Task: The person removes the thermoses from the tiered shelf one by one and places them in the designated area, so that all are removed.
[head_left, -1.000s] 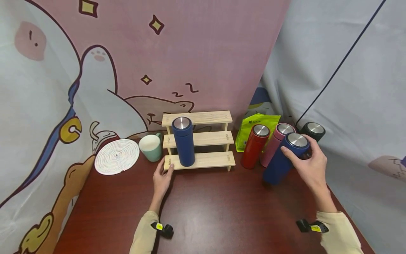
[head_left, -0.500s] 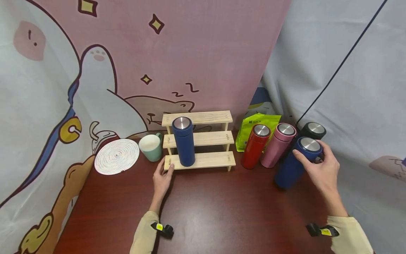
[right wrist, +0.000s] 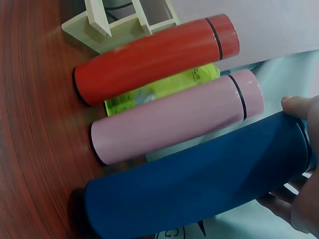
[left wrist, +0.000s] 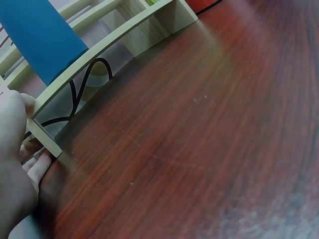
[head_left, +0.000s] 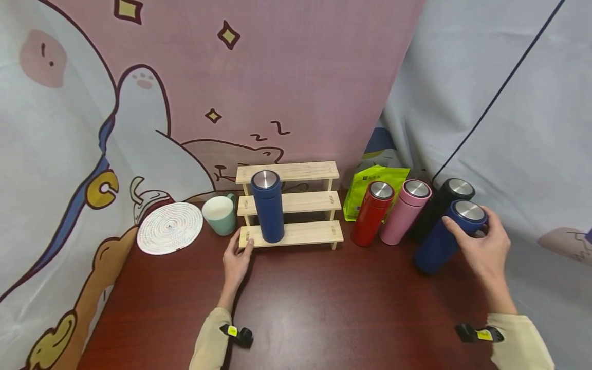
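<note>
My right hand point(head_left: 485, 247) grips a blue thermos point(head_left: 441, 241) by its upper part, just below the steel-topped lid. In the right wrist view this blue thermos point(right wrist: 194, 174) stands beside a pink thermos point(right wrist: 174, 119), its base close over the table. My left hand point(head_left: 236, 261) holds the left end of a three-step wooden rack point(head_left: 305, 232), thumb on the lowest step and fingers round its side. Another blue thermos point(head_left: 269, 210) stands upright on that lowest step. Only its lower part shows in the left wrist view.
Right of the rack stand a red thermos point(head_left: 371, 216) and a black thermos point(head_left: 435, 208), partly hidden behind the held one. A yellow-green pouch point(head_left: 353, 192) is behind the red one. On the left are a mint mug point(head_left: 221, 218) and a round woven mat point(head_left: 170, 228). Curtains hang behind.
My right hand has carried the blue thermos to the right, past the pink one and in front of the black one. The left hand has stayed on the rack.
</note>
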A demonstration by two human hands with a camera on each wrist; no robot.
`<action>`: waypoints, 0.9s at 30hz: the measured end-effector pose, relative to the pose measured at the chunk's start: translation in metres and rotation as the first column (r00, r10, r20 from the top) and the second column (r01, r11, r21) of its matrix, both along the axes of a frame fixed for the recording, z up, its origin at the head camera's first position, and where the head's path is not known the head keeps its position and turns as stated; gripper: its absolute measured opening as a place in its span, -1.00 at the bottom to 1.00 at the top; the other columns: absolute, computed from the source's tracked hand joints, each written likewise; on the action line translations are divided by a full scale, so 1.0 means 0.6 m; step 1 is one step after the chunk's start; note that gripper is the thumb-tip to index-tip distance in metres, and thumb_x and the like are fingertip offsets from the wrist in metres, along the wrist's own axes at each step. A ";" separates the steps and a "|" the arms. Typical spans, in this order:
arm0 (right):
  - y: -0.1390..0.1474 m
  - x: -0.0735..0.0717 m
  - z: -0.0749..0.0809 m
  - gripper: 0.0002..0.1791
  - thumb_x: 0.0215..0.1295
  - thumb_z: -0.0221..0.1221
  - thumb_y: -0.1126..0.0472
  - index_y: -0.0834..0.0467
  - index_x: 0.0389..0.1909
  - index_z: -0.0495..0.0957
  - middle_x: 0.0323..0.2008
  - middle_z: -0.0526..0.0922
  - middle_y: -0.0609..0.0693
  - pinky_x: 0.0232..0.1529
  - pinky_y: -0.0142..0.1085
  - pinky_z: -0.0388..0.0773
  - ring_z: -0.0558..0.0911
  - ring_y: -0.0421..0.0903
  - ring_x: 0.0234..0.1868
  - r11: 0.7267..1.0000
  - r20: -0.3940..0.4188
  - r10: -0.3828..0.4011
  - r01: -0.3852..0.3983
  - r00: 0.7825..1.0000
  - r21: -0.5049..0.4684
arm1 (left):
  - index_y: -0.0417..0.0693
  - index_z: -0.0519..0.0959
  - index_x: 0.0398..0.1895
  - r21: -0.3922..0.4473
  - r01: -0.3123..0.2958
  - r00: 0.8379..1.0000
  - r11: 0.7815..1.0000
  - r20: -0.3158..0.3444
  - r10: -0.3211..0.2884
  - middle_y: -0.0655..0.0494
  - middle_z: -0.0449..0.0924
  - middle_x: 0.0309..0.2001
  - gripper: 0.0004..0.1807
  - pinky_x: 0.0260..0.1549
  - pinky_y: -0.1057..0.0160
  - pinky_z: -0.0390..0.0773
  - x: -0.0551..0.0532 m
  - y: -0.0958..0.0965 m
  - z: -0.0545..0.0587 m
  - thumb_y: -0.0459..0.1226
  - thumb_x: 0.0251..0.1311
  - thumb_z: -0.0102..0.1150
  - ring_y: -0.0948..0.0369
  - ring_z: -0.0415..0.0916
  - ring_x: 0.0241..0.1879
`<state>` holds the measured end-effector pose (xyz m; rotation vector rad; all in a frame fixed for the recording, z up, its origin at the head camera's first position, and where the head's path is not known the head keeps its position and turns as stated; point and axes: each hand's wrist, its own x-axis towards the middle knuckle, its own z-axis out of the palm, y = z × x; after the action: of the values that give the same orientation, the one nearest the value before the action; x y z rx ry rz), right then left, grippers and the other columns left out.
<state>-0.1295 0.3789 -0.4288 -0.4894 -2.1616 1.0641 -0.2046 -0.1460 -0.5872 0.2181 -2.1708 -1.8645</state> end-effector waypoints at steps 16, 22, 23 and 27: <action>0.032 -0.013 0.000 -0.25 0.11 0.47 -0.04 -0.09 0.36 0.47 0.09 0.59 -0.14 -0.18 -0.65 0.26 0.45 -0.48 -0.12 0.993 0.061 -0.114 0.114 0.992 -0.004 | 0.12 0.40 0.47 -0.028 -0.013 1.000 1.000 -0.014 0.013 -0.12 0.50 0.35 -0.35 0.16 -0.14 0.55 0.000 0.000 -0.003 -0.08 0.33 0.32 -0.02 0.54 0.23; 0.043 -0.018 -0.001 -0.20 0.18 0.42 -0.09 -0.11 0.44 0.37 0.33 0.51 0.05 -0.04 -0.58 0.29 0.48 -0.24 0.11 0.989 0.143 -0.137 0.143 0.980 -0.028 | 0.12 0.38 0.48 -0.026 0.002 1.000 1.000 -0.007 -0.002 -0.10 0.43 0.42 -0.34 0.21 -0.16 0.52 -0.001 -0.003 -0.004 -0.07 0.35 0.30 -0.01 0.42 0.37; 0.044 -0.019 -0.001 -0.20 0.18 0.42 -0.10 -0.11 0.44 0.36 0.33 0.50 0.05 -0.03 -0.58 0.28 0.47 -0.25 0.11 0.989 0.148 -0.138 0.144 0.979 -0.028 | 0.12 0.38 0.49 -0.026 0.005 1.000 1.000 -0.002 -0.005 -0.09 0.42 0.43 -0.34 0.22 -0.16 0.51 -0.001 -0.002 -0.004 -0.07 0.35 0.30 -0.01 0.40 0.39; 0.047 -0.022 -0.005 -0.19 0.17 0.42 -0.10 -0.10 0.44 0.36 0.30 0.51 0.04 -0.06 -0.58 0.24 0.43 -0.38 0.02 0.989 0.147 -0.137 0.143 0.980 -0.029 | 0.08 0.34 0.51 -0.020 0.010 1.000 1.000 0.004 -0.010 -0.11 0.38 0.45 -0.32 0.24 -0.19 0.49 0.000 -0.001 -0.001 -0.09 0.36 0.29 -0.04 0.37 0.41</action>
<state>-0.1429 0.4073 -0.4319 -0.7462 -2.1975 1.0228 -0.2049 -0.1469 -0.5879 0.2073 -2.1957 -1.8482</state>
